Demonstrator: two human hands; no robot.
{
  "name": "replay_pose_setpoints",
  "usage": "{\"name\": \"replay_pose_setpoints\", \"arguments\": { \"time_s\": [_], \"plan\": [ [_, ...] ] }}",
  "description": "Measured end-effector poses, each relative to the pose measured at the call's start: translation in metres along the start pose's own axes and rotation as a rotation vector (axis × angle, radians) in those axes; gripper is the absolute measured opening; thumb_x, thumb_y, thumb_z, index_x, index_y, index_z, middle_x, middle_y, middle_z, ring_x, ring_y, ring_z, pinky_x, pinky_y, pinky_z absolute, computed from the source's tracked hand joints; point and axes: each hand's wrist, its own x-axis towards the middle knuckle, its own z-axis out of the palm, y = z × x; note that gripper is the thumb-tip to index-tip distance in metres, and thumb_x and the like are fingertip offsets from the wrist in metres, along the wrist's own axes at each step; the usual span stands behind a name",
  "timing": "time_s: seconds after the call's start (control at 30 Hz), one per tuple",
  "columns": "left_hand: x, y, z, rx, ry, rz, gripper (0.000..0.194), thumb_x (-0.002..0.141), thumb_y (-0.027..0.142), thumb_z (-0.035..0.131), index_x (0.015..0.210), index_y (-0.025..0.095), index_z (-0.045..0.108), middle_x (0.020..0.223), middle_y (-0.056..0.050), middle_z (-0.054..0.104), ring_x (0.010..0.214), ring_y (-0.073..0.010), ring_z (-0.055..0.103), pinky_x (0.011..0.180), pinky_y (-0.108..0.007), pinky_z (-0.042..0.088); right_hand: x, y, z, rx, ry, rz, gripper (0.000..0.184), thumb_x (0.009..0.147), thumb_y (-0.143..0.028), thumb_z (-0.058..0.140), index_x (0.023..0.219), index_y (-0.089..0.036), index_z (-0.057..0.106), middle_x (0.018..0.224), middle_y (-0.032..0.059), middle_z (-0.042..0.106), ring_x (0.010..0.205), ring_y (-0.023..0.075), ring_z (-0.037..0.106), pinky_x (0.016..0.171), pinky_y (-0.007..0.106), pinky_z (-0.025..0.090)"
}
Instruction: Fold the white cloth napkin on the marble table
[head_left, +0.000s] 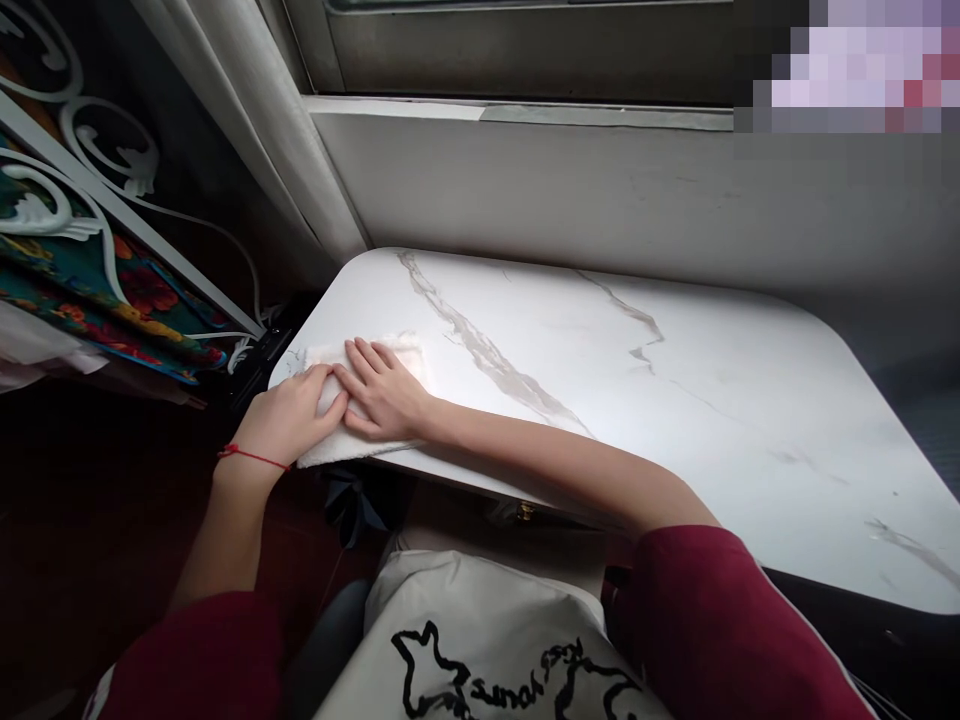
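A folded white cloth (375, 352) lies at the near left corner of a white marble-patterned table (675, 400). My right hand (382, 390) rests flat on the cloth, fingers stretched out and pointing left. My left hand (289, 420) sits at the cloth's left edge with its fingers curled over the fabric, gripping it. A red string circles my left wrist. Both sleeves are dark red.
A grey wall and window sill (525, 110) run behind the table. A pale curtain (262, 130) hangs at the back left. A white scrolled metal frame (90, 170) with colourful floral fabric (112, 310) stands at left. A white printed bag (480, 650) lies on my lap.
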Motion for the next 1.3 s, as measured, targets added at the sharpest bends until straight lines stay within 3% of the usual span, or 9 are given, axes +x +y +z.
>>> {"name": "replay_pose_setpoints", "arguments": {
  "time_s": [0.13, 0.33, 0.43, 0.57, 0.63, 0.73, 0.9, 1.07, 1.3],
  "plan": [
    [0.033, -0.001, -0.012, 0.069, -0.053, 0.01, 0.046, 0.089, 0.041, 0.046, 0.124, 0.015, 0.062, 0.112, -0.017, 0.075, 0.103, -0.037, 0.072, 0.078, -0.04, 0.055, 0.022, 0.013, 0.01, 0.018, -0.013, 0.037, 0.071, 0.097, -0.047, 0.047, 0.148, 0.002, 0.041, 0.159, 0.0317, 0.036, 0.149, 0.0434, 0.031, 0.122, 0.058, 0.023],
    [0.11, -0.014, -0.031, 0.017, -0.218, 0.077, 0.067, 0.078, 0.054, 0.052, 0.132, 0.015, 0.059, 0.119, -0.017, 0.072, 0.108, -0.0373, 0.07, 0.087, -0.039, 0.054, 0.055, 0.048, 0.026, 0.037, 0.031, 0.195, 0.07, 0.094, -0.043, 0.048, 0.145, 0.004, 0.043, 0.159, 0.0334, 0.034, 0.15, 0.0448, 0.03, 0.122, 0.058, 0.021],
    [0.156, -0.01, -0.021, -0.079, -0.238, 0.154, 0.079, 0.078, 0.057, 0.051, 0.144, 0.014, 0.048, 0.135, -0.018, 0.065, 0.124, -0.0365, 0.063, 0.098, -0.04, 0.051, 0.068, 0.083, 0.031, 0.04, 0.052, 0.297, 0.069, 0.091, -0.038, 0.051, 0.145, 0.004, 0.044, 0.159, 0.033, 0.035, 0.15, 0.045, 0.03, 0.121, 0.059, 0.021],
    [0.219, 0.007, 0.009, -0.168, -0.071, 0.2, 0.084, 0.087, 0.046, 0.039, 0.158, 0.005, 0.025, 0.169, -0.019, 0.023, 0.159, -0.0297, 0.016, 0.126, -0.041, 0.021, 0.082, 0.134, 0.035, 0.069, 0.069, 0.378, 0.069, 0.086, -0.032, 0.054, 0.144, 0.002, 0.046, 0.159, 0.0315, 0.036, 0.151, 0.0432, 0.029, 0.121, 0.059, 0.02],
    [0.245, 0.013, 0.02, -0.205, -0.036, 0.216, 0.082, 0.088, 0.044, 0.038, 0.159, 0.005, 0.023, 0.169, -0.019, 0.02, 0.159, -0.0294, 0.012, 0.128, -0.044, 0.014, 0.086, 0.154, 0.037, 0.082, 0.081, 0.4, 0.068, 0.086, -0.032, 0.052, 0.145, 0.002, 0.047, 0.159, 0.0304, 0.037, 0.151, 0.0419, 0.029, 0.122, 0.057, 0.019],
    [0.27, 0.019, 0.028, -0.248, 0.045, 0.274, 0.079, 0.089, 0.044, 0.039, 0.157, 0.007, 0.027, 0.167, -0.018, 0.026, 0.158, -0.0303, 0.017, 0.128, -0.047, 0.014, 0.09, 0.177, 0.036, 0.066, 0.09, 0.433, 0.067, 0.086, -0.031, 0.05, 0.145, 0.001, 0.047, 0.159, 0.0287, 0.037, 0.151, 0.04, 0.03, 0.122, 0.056, 0.02],
    [0.279, 0.035, 0.035, -0.267, 0.19, 0.196, 0.074, 0.091, 0.041, 0.036, 0.155, 0.004, 0.03, 0.165, -0.02, 0.03, 0.157, -0.0303, 0.021, 0.129, -0.047, 0.016, 0.087, 0.202, 0.029, 0.028, 0.032, 0.376, 0.067, 0.085, -0.03, 0.052, 0.146, -0.004, 0.047, 0.159, 0.024, 0.04, 0.149, 0.0367, 0.033, 0.122, 0.055, 0.024],
    [0.275, 0.045, 0.042, -0.305, 0.326, 0.184, 0.065, 0.09, 0.035, 0.04, 0.149, 0.007, 0.042, 0.157, -0.02, 0.043, 0.149, -0.0305, 0.038, 0.126, -0.046, 0.025, 0.082, 0.207, 0.024, 0.027, 0.043, 0.371, 0.063, 0.089, -0.031, 0.048, 0.147, -0.006, 0.049, 0.159, 0.022, 0.041, 0.148, 0.0359, 0.035, 0.121, 0.054, 0.025],
    [0.246, 0.049, 0.037, -0.234, 0.292, 0.259, 0.065, 0.091, 0.032, 0.041, 0.147, -0.002, 0.041, 0.157, -0.025, 0.042, 0.15, -0.0313, 0.036, 0.126, -0.043, 0.024, 0.064, 0.187, 0.021, -0.011, 0.055, 0.378, 0.065, 0.091, -0.034, 0.048, 0.148, -0.002, 0.047, 0.159, 0.0276, 0.039, 0.148, 0.0405, 0.032, 0.12, 0.058, 0.021]
  ]
}}
